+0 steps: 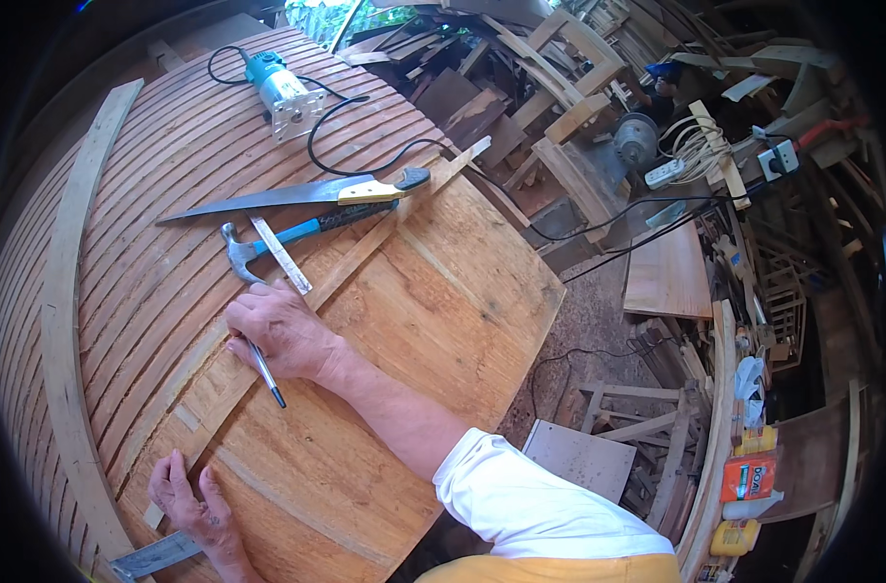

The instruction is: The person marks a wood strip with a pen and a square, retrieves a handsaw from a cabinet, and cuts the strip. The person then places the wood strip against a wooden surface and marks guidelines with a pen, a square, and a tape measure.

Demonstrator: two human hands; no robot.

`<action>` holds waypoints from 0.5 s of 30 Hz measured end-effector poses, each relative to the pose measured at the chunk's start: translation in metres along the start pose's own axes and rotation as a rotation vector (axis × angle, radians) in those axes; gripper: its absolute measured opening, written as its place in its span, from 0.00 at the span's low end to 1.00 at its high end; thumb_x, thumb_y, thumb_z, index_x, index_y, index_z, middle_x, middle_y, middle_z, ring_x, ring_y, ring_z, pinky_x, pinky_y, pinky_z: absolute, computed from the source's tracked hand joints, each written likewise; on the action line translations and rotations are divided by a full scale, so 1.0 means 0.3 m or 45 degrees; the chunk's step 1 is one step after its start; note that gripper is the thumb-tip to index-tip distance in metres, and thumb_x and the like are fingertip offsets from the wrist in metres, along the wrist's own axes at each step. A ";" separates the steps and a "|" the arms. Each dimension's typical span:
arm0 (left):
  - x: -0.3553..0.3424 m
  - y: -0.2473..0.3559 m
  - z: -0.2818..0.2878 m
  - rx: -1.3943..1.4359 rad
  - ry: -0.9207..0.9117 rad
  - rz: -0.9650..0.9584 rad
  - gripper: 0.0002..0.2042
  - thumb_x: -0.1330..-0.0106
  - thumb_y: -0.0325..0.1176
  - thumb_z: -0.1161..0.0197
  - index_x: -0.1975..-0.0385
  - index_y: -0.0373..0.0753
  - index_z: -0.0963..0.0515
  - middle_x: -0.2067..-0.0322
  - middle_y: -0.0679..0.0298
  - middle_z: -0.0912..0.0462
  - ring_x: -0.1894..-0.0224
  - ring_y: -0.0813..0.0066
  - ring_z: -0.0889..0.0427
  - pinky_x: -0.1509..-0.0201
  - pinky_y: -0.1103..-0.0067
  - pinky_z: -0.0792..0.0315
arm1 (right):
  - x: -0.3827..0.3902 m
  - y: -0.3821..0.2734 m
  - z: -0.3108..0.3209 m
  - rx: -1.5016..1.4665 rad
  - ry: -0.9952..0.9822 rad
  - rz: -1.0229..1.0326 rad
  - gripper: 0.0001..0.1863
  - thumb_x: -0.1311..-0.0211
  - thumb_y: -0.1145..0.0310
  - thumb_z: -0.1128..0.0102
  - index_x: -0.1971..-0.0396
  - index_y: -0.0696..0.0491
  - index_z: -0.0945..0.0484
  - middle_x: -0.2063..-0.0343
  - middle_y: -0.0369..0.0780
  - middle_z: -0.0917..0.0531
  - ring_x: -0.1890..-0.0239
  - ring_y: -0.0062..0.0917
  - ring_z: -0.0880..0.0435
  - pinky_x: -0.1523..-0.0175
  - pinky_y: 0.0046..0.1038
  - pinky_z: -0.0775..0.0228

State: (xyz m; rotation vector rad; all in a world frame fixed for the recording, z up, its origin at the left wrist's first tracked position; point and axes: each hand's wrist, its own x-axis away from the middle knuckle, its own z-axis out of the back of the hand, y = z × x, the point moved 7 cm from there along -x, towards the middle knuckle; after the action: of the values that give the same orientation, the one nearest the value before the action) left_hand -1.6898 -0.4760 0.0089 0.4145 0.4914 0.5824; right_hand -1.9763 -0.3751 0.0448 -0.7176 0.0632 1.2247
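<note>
A pen is in my right hand, its fingers closed round it; the dark end sticks out toward me and the other end is hidden. That hand rests on a long straight wooden strip lying across the wooden panel. Lower left, my left hand lies on the strip's near end, thumb and fingers apart. A flat metal blade extends beside its wrist. Just beyond my right hand lie a short pale ruler-like stick, a blue-handled claw hammer and a handsaw.
A green corded trim router stands on the grooved slats, its black cable trailing right. A curved board crosses the slats at left. Offcuts, an extension socket, a bench grinder and yellow containers crowd the right side.
</note>
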 end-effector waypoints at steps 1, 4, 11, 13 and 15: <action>-0.002 0.003 0.000 0.008 -0.001 -0.003 0.21 0.29 0.27 0.35 0.38 0.28 0.22 0.42 0.50 0.23 0.38 0.50 0.28 0.31 0.62 0.34 | -0.001 -0.003 -0.001 -0.004 0.015 0.015 0.13 0.44 0.63 0.27 0.70 0.49 0.26 0.70 0.37 0.22 0.60 0.34 0.19 0.54 0.39 0.35; -0.007 0.006 0.006 -0.002 0.004 0.001 0.21 0.30 0.27 0.34 0.38 0.28 0.22 0.42 0.49 0.23 0.39 0.50 0.27 0.32 0.60 0.34 | 0.000 -0.002 0.000 -0.014 0.022 0.016 0.13 0.44 0.63 0.27 0.70 0.49 0.25 0.70 0.37 0.22 0.60 0.34 0.19 0.54 0.39 0.35; 0.002 -0.020 -0.008 -0.007 -0.013 -0.023 0.22 0.29 0.27 0.35 0.37 0.29 0.24 0.41 0.48 0.24 0.37 0.50 0.29 0.31 0.60 0.35 | -0.001 -0.003 0.005 -0.039 0.035 0.024 0.14 0.44 0.63 0.27 0.70 0.49 0.26 0.70 0.38 0.22 0.60 0.36 0.19 0.53 0.40 0.35; 0.004 -0.023 -0.008 -0.027 -0.008 -0.037 0.22 0.29 0.27 0.35 0.36 0.30 0.24 0.41 0.48 0.24 0.37 0.50 0.29 0.31 0.61 0.35 | -0.001 0.001 0.004 -0.042 0.038 0.015 0.14 0.44 0.63 0.27 0.70 0.49 0.26 0.71 0.38 0.22 0.59 0.36 0.19 0.52 0.40 0.35; 0.004 -0.029 -0.009 -0.011 -0.017 0.003 0.21 0.27 0.29 0.36 0.37 0.31 0.23 0.40 0.47 0.24 0.36 0.49 0.28 0.31 0.61 0.35 | 0.000 0.003 0.004 -0.042 0.043 0.021 0.14 0.44 0.63 0.27 0.70 0.49 0.26 0.71 0.38 0.22 0.60 0.36 0.19 0.52 0.40 0.35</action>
State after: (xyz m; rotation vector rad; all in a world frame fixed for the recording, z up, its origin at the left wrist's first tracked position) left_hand -1.6868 -0.4812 0.0019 0.4107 0.4753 0.5836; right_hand -1.9773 -0.3742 0.0454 -0.7681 0.0770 1.2320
